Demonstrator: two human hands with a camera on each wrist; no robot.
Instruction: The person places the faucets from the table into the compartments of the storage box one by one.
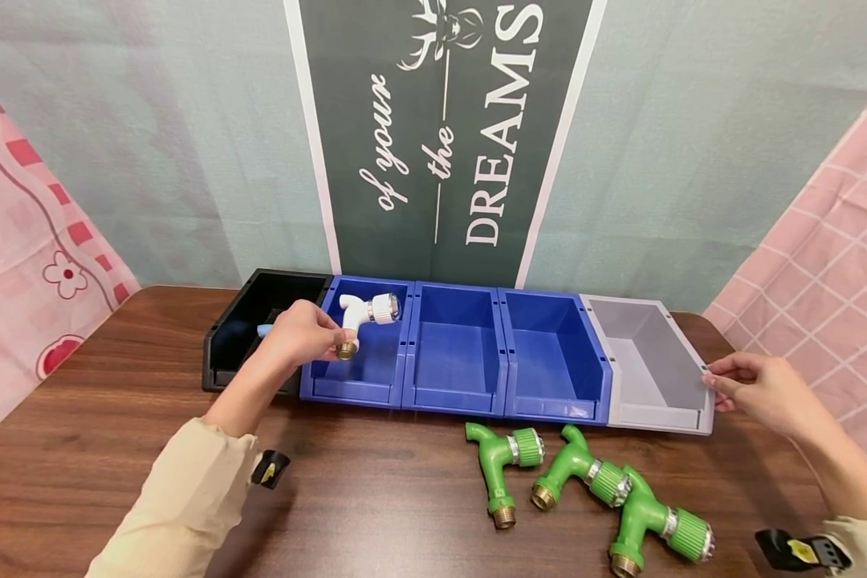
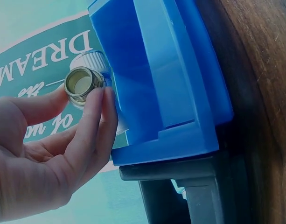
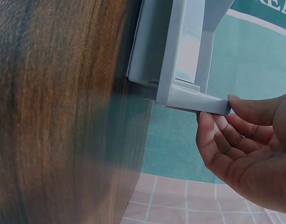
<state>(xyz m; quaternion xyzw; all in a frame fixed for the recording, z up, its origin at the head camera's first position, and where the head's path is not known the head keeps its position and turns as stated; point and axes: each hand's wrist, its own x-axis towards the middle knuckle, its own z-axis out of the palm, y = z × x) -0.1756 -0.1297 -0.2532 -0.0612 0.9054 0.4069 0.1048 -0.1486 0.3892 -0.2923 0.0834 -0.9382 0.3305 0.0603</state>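
Note:
A white faucet [image 1: 362,314] with a ribbed knob and brass threaded end is pinched in my left hand [image 1: 305,332], above the leftmost blue bin [image 1: 352,391]. In the left wrist view the brass thread [image 2: 80,86] faces the camera, between thumb and fingers. My right hand [image 1: 764,391] pinches the right side wall of the grey bin [image 1: 661,417] between thumb and fingers, as the right wrist view also shows. Several green faucets lie in front of the bins: one at left [image 1: 497,466], one in the middle [image 1: 574,466], one at right [image 1: 653,526].
A black bin [image 1: 224,341] at the left end holds something partly hidden with a light-blue end [image 1: 263,330]. Two more blue bins, one central [image 1: 453,400] and one beside the grey bin [image 1: 555,408], complete the row on the wooden table [image 1: 361,498]. A printed curtain hangs behind.

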